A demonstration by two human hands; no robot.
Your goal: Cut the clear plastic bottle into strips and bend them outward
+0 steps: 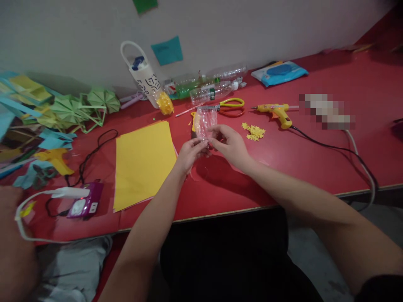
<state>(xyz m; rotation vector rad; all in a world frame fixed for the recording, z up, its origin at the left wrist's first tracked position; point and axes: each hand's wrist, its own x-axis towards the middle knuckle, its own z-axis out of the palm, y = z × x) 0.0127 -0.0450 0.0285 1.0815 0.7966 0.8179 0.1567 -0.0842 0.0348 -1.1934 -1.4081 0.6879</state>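
A clear, ridged plastic piece [206, 121], which looks like part of a cut bottle, stands up between my two hands above the red table. My left hand [192, 154] is closed, pinching its lower edge between thumb and fingers. Closed as well, my right hand [230, 146] grips the lower right side of the piece with bent fingertips. Just behind it lie scissors [232, 101] with one yellow and one red handle. Small yellow stars [254, 131] are heaped to the right of my right hand. My fingers hide the bottom of the plastic piece.
Yellow paper sheets [145, 165] lie left of my hands. A yellow glue gun [277, 112] with a cord is at right, another glue gun [56, 159] at left near a purple power socket [86, 199]. Plastic bottles [209, 91] lie by the wall. Another person's blurred arm [14, 247] enters at left.
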